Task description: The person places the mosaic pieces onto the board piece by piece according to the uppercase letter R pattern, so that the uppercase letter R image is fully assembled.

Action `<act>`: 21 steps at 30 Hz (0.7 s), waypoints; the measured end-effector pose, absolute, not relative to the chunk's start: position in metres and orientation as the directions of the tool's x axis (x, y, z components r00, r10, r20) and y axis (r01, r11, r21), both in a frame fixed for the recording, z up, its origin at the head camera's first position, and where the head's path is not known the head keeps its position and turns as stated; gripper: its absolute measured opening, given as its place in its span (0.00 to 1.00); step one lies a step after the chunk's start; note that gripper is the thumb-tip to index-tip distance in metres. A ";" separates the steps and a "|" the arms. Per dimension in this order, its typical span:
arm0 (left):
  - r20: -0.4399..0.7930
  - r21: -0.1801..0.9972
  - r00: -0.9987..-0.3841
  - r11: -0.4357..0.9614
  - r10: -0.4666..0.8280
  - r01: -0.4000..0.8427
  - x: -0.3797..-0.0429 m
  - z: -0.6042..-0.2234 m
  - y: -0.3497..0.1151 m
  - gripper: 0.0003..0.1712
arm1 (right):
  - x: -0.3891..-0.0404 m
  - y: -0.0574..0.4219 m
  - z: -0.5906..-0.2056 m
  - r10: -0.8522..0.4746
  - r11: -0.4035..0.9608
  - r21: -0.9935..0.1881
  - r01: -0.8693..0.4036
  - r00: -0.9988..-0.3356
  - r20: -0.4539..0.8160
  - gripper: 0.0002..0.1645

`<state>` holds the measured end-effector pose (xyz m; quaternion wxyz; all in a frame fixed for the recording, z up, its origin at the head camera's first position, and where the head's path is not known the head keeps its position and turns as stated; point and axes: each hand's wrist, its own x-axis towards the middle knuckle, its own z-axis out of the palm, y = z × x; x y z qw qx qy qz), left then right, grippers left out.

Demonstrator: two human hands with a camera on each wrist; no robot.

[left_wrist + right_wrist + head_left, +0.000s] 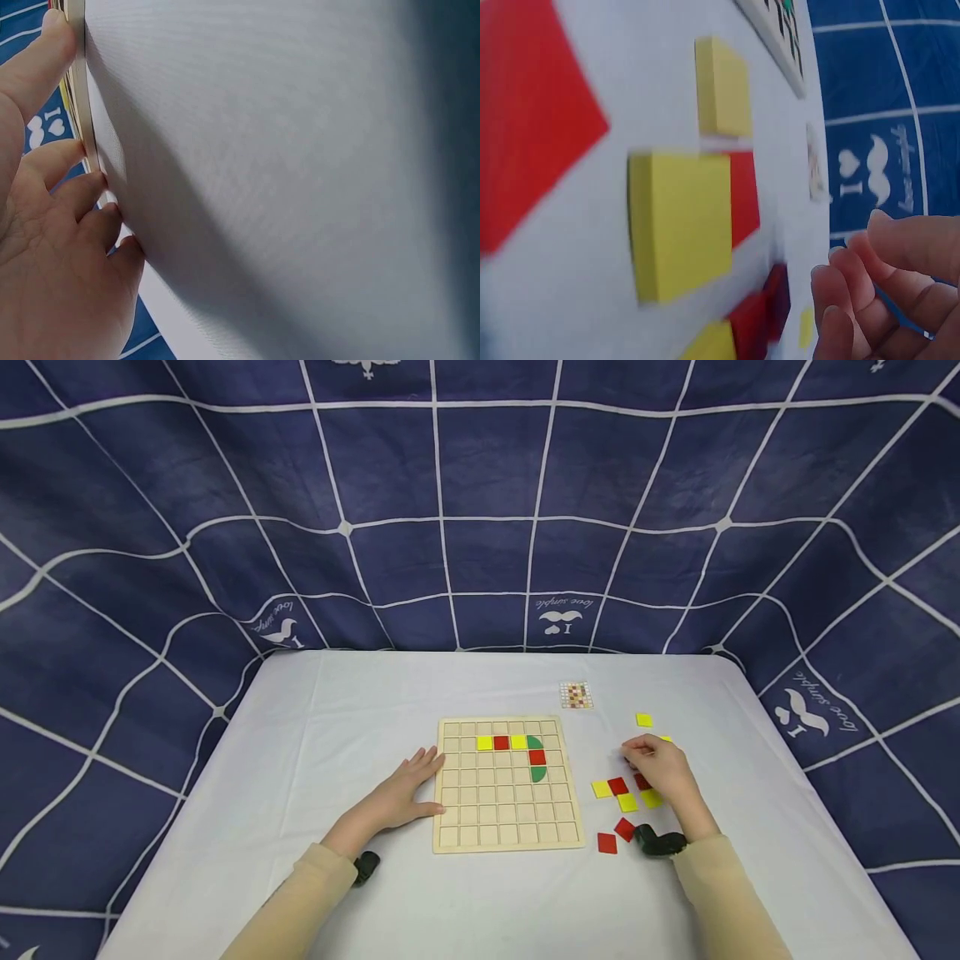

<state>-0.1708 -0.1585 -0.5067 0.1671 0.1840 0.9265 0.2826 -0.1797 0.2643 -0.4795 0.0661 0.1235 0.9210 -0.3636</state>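
Observation:
A pale wooden grid board [487,818] lies on the table. Yellow and red square tiles sit in its upper row, with a green rounded tile [534,742] at the corner, then a red tile [537,757] and another green rounded tile [538,773] below. My left hand [401,793], fingers spread, touches the board's left edge with thumb and fingertips. To the board's right, my right hand [660,767] hovers among loose tiles, its fingers loosely curved with nothing visible between them. Close by its fingertips in the right wrist view is a shadowed dark red tile [778,300].
Loose yellow tiles [602,789] and red tiles [607,843] are scattered right of the board. A small patterned card [576,695] lies beyond its upper right corner. The white-covered table [360,693] ends at a blue grid-patterned curtain [487,560].

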 end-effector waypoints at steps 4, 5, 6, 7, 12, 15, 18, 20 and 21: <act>-0.210 0.584 -0.877 0.775 0.432 0.242 -0.171 -0.506 -0.158 0.51 | -0.177 0.279 -0.481 0.210 0.695 -0.654 0.299 -0.954 -0.214 0.21; -0.210 0.583 -0.878 0.776 0.431 0.241 -0.170 -0.506 -0.158 0.51 | -0.177 0.281 -0.481 0.213 0.691 -0.657 0.301 -0.954 -0.212 0.22; -0.209 0.584 -0.878 0.775 0.431 0.241 -0.170 -0.505 -0.158 0.51 | -0.176 0.283 -0.482 0.217 0.689 -0.658 0.305 -0.952 -0.214 0.22; -0.210 0.585 -0.878 0.775 0.430 0.239 -0.170 -0.505 -0.158 0.51 | -0.176 0.285 -0.482 0.221 0.689 -0.656 0.309 -0.951 -0.215 0.22; -0.212 0.585 -0.879 0.776 0.427 0.236 -0.170 -0.505 -0.157 0.51 | -0.171 0.292 -0.484 0.227 0.678 -0.651 0.341 -0.940 -0.256 0.22; -0.213 0.579 -0.878 0.779 0.429 0.241 -0.170 -0.505 -0.157 0.52 | -0.168 0.295 -0.486 0.198 0.683 -0.648 0.337 -0.939 -0.280 0.22; -0.213 0.577 -0.876 0.779 0.433 0.245 -0.171 -0.505 -0.157 0.52 | -0.165 0.298 -0.488 0.163 0.694 -0.642 0.325 -0.940 -0.299 0.22; -0.213 0.578 -0.876 0.778 0.434 0.245 -0.171 -0.505 -0.158 0.52 | -0.163 0.299 -0.490 0.138 0.698 -0.647 0.306 -0.945 -0.297 0.23; -0.212 0.580 -0.875 0.777 0.435 0.246 -0.171 -0.505 -0.158 0.52 | -0.163 0.299 -0.490 0.130 0.700 -0.649 0.299 -0.946 -0.297 0.24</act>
